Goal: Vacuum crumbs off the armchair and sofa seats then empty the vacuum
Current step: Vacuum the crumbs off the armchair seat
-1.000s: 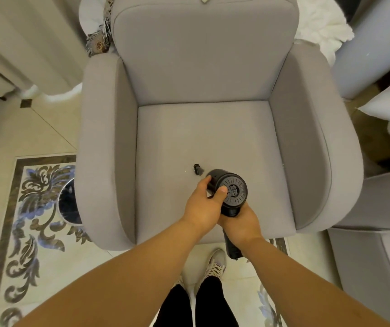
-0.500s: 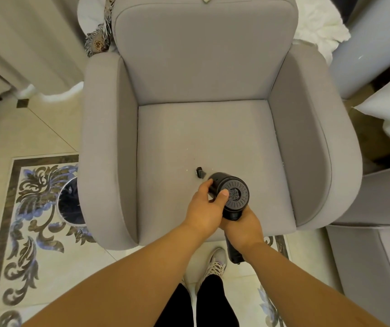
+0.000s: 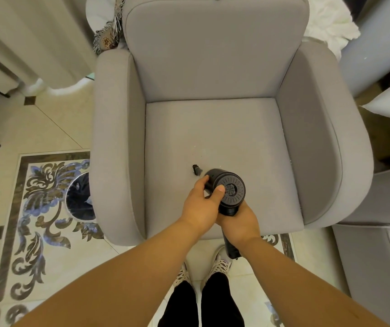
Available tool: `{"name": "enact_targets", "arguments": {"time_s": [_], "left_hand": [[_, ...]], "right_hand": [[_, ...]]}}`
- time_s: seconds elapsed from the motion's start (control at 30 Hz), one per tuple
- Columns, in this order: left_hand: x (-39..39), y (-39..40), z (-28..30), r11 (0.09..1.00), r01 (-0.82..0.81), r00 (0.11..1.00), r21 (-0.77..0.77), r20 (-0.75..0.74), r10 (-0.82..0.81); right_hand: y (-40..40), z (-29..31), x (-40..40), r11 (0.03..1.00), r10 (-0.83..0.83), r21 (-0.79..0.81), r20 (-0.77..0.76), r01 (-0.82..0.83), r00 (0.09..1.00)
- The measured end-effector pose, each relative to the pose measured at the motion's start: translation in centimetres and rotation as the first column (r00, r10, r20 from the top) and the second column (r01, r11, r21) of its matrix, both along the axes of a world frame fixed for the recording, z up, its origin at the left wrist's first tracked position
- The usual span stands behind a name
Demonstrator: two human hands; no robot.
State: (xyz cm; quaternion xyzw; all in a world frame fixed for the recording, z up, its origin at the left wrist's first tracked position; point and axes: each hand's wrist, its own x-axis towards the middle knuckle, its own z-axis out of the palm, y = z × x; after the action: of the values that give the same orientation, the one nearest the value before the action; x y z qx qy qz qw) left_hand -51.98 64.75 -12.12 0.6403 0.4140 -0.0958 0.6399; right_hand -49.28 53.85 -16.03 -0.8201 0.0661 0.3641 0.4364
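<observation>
Vacuuming of the armchair seat (image 3: 213,138) is the step in hand. Both hands grip the black handheld vacuum (image 3: 229,192) over the seat's front: the left hand (image 3: 201,206) wraps its barrel, thumb on the vented rear cap, and the right hand (image 3: 241,223) clasps the handle. Its nozzle (image 3: 197,170) meets the cushion; next, sweep toward pale specks further back.

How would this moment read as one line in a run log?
phase: vacuuming armchair seat | left hand: grips vacuum body | right hand: grips handle | nozzle: on seat
</observation>
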Motion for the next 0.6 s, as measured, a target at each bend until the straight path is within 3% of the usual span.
{"name": "enact_targets", "arguments": {"time_s": [0.37,0.6], "left_hand": [[3.1,-4.3,0.5,0.984,0.156,0.987,-0.090,0.061,-0.151],[3.8,-4.0,0.0,0.987,0.156,0.987,-0.037,0.034,-0.155]], "right_hand": [[-5.1,0.5,1.5,0.985,-0.143,-0.079,0.096,0.151,0.985],[-4.3,-0.6,1.9,0.987,-0.157,-0.039,0.034,0.159,0.987]]}}
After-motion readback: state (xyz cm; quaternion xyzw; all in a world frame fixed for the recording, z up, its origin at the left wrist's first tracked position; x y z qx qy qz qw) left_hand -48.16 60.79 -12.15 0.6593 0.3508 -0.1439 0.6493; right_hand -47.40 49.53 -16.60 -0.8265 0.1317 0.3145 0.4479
